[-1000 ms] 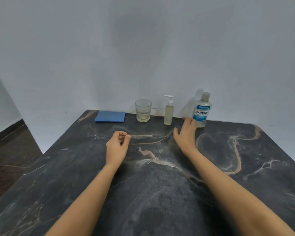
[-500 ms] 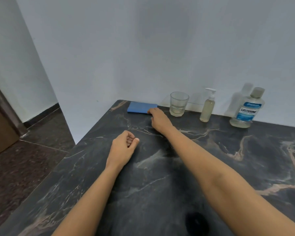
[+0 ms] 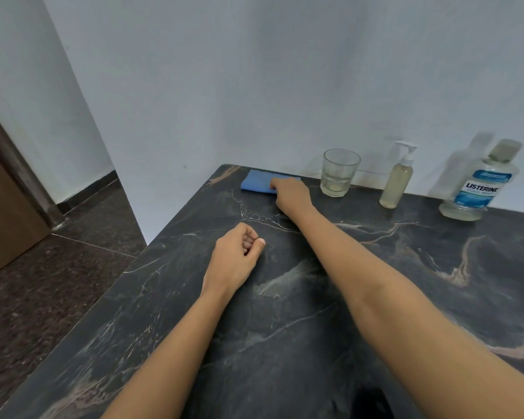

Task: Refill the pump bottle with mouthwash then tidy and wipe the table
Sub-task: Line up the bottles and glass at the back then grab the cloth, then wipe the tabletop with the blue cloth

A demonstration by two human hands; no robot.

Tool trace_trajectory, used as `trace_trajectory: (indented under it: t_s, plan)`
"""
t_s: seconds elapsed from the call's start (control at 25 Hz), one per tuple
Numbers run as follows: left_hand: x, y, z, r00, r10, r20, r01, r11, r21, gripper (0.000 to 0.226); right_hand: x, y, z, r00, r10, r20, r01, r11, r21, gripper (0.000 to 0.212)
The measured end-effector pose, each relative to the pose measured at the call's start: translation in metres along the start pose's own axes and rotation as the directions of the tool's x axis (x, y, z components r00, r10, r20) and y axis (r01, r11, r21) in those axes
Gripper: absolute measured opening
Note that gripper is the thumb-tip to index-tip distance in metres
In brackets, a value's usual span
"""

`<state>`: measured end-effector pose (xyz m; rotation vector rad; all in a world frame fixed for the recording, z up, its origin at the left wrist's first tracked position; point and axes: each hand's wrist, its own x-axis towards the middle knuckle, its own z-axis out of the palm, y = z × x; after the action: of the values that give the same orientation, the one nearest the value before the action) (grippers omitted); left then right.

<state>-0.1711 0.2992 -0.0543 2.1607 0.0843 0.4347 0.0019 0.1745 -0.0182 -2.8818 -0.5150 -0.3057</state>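
Dark marbled stone is forming the table (image 3: 315, 297), which is standing against a pale wall (image 3: 254, 86). At its far left corner the blue cloth (image 3: 256, 183) is lying flat and folded, and the right hand (image 3: 291, 195) is resting over its right end. The fingers are bending down onto the fabric, but whether they are pinching it or only pressing on it cannot be told from this view. The cloth is looking thin, soft and very light. It will probably be sagging and unfolding when lifted, so a pinch at the near edge through all layers, or a flat palm to slide it, is seeming the safest hold. On smooth stone it will likely be sliding easily.

Just right of the hand the glass (image 3: 339, 173) is standing upright with a little pale liquid at the bottom, near enough that a careless sweep could be knocking it. Further right the pump bottle (image 3: 397, 182) is standing with its pump on and yellowish liquid inside, and then the capped mouthwash bottle (image 3: 478, 189). The left hand (image 3: 233, 261) is lying on the table nearer the person, fingers loosely curled, holding nothing.
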Motion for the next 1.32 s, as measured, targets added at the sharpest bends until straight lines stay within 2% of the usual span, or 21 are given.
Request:
trace_trajectory:
  t_s: [0.2,0.4,0.52,0.68,0.88,0.96,1.04,1.12,1.2,1.28,1.32]
  plan:
    - [-0.009,0.017,-0.008,0.999,-0.029,-0.034,0.029,1.0,-0.011,0.009,-0.069,0.002,-0.024,0.999,0.013,0.034,-0.013,1.0,-0.005,0.027]
    - [-0.053,0.039,-0.023,0.998,-0.048,-0.036,0.047,0.999,-0.016,0.011,-0.17,0.011,-0.064,0.989,0.052,0.142,-0.045,0.997,-0.055,0.028]
    - [-0.103,0.058,-0.025,0.995,-0.073,-0.072,0.065,0.991,-0.117,0.013,-0.227,0.023,-0.092,0.974,0.13,0.186,-0.146,0.987,0.073,0.03]
    - [-0.167,0.093,-0.018,0.996,-0.058,-0.065,0.042,0.975,-0.218,0.014,-0.288,0.041,-0.142,0.954,0.295,0.053,-0.291,0.87,0.398,0.03]
    - [-0.236,0.132,-0.003,0.999,0.026,0.024,-0.019,0.964,-0.264,0.012,-0.366,0.072,-0.198,0.848,0.528,-0.05,-0.404,0.705,0.582,0.029]
    - [-0.262,0.142,0.007,0.993,0.089,0.076,-0.065,0.96,-0.272,0.01,-0.41,0.085,-0.218,0.789,0.59,-0.172,-0.398,0.703,0.589,0.027]
    - [-0.283,0.15,0.019,0.979,0.155,0.13,-0.117,0.958,-0.261,0.009,-0.458,0.095,-0.231,0.73,0.611,-0.306,-0.398,0.744,0.537,0.025]
    - [-0.299,0.156,0.032,0.961,0.216,0.175,-0.174,0.958,-0.229,0.009,-0.501,0.101,-0.231,0.717,0.611,-0.335,-0.453,0.774,0.442,0.021]
    - [-0.31,0.162,0.042,0.938,0.28,0.206,-0.242,0.952,-0.19,0.009,-0.531,0.103,-0.218,0.789,0.587,-0.183,-0.52,0.796,0.309,0.015]
    - [-0.314,0.167,0.05,0.903,0.366,0.224,-0.355,0.931,-0.089,0.01,-0.548,0.103,-0.205,0.867,0.495,0.065,-0.493,0.829,0.264,0.013]
    - [-0.314,0.168,0.053,0.881,0.414,0.228,-0.419,0.908,-0.028,0.012,-0.554,0.105,-0.199,0.892,0.431,0.136,-0.451,0.853,0.262,0.015]
